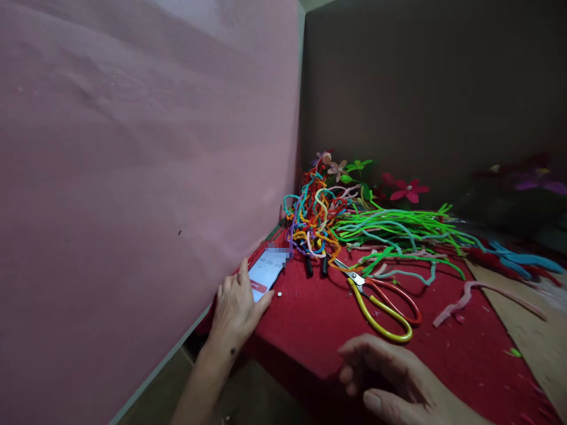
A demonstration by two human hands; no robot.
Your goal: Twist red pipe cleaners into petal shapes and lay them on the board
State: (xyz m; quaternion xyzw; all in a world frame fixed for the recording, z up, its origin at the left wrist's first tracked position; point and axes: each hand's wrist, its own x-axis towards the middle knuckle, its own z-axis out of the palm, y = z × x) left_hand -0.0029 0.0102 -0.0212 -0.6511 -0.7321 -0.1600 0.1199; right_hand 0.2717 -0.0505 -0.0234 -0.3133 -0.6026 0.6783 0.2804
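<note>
Down low at the near edge: left hand [234,310] stretched forward on a bare forearm, palm down, fingers [243,273] spread loose and flat, tips resting on the lower end of one phone [267,267], thumb lying along its right side. Not clamped round it, only laid on. Phone flat on the counter [310,319], lit white screen up, a red band near the fingertips, wedged against the pink wall [133,177] just left of the fingers.

Right hand [390,378] hovering low beside the counter's near corner, back up, fingers curled inward and loosely apart, holding nothing visible, touching nothing that can be made out.

One tiny white bead-like dot [279,293] just right of the left thumb. One pair of scissors [381,304] beyond the right fingers, short metal blades, looped handles, one yellow, one red, lying flat, blades pointing away to the left. Two short black stubs [316,265] just past the phone, upright-ish, at the foot of the tangle.

Farther beyond both sets of fingers: a heap of pipe cleaners [354,224], fuzzy, thin, bent, too many to count; mixed colours at left, mostly straight green ones at right. One loose pink strand [469,295] off to the right. Several twisted flowers [405,190] behind the heap, the clearest magenta. Counter covered in red felt-like cloth, a tan board [531,330] at far right.
</note>
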